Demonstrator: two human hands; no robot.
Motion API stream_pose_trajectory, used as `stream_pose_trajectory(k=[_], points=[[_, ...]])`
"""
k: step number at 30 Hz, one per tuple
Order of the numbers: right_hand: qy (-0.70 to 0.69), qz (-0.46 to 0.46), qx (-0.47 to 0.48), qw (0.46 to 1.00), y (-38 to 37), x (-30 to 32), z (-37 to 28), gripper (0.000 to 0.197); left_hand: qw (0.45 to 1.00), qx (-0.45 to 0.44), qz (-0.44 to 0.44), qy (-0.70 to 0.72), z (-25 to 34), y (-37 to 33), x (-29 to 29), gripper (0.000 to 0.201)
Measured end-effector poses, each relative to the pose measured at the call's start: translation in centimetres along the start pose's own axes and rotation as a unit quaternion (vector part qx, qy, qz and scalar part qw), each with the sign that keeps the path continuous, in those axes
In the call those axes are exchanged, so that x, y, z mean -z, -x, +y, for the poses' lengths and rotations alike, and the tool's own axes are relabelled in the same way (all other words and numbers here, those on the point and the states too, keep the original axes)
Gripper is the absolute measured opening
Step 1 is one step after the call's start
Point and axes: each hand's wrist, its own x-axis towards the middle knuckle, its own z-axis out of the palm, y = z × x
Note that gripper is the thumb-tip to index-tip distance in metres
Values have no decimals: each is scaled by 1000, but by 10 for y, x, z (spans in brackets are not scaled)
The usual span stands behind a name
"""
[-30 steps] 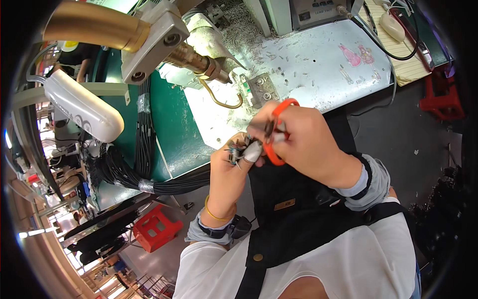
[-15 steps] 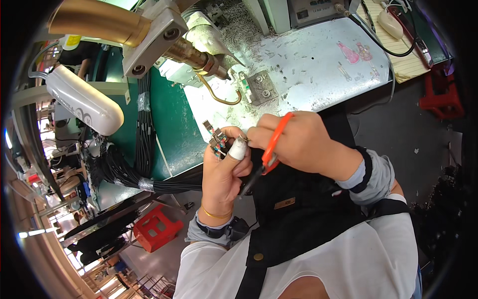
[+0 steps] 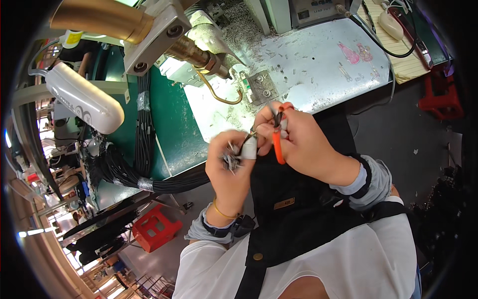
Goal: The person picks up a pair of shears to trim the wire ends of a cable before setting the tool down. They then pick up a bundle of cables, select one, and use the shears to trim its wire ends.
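Note:
My left hand [image 3: 230,174] is closed around a bundle of small metal-ended connectors [image 3: 231,158], blurred, with their ends splayed out beside the fingers. White tape [image 3: 249,148] wraps the thumb. Close against it, my right hand [image 3: 311,147] has its fingertips pinched near the left thumb, where thin wire ends meet. An orange-handled hand tool [image 3: 278,147] is tucked in the right palm; its working end is mostly hidden, so its exact kind cannot be told. Both hands are held in front of the black apron [image 3: 298,224], just off the bench's near edge.
Beyond the hands stands a bench machine with a brass-coloured nozzle [image 3: 211,65] above a small metal fixture [image 3: 262,87]. Metal clippings litter the pale board [image 3: 323,65]. Black cables [image 3: 144,124] hang bundled at left, below a white lamp [image 3: 84,98]. A red stool [image 3: 157,228] stands below.
My left hand has turned, so the connectors now lie lower beside the thumb. The tool in my right hand has swung round, its dark part now up near the fingers.

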Motion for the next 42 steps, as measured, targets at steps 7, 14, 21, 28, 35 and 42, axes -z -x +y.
stream_pose_trajectory(k=[7,14,21,28,35,42], points=[[-124,-13,-51,991,3,8,-8,19,837,403,-20,369,5,-9,13,15],[211,-41,1,977,15,11,-11,32,909,297,8,291,11,-5,8,15],[220,-34,4,975,20,6,-3,31,913,301,8,274,11,-9,7,15],[2,-73,-49,996,14,13,4,24,782,416,-106,451,-14,-36,9,12],[-97,80,-131,983,-40,18,-11,19,773,424,-79,466,-31,-66,-4,8],[-103,11,-138,985,-59,22,-5,15,777,432,-113,444,-38,-73,1,7]])
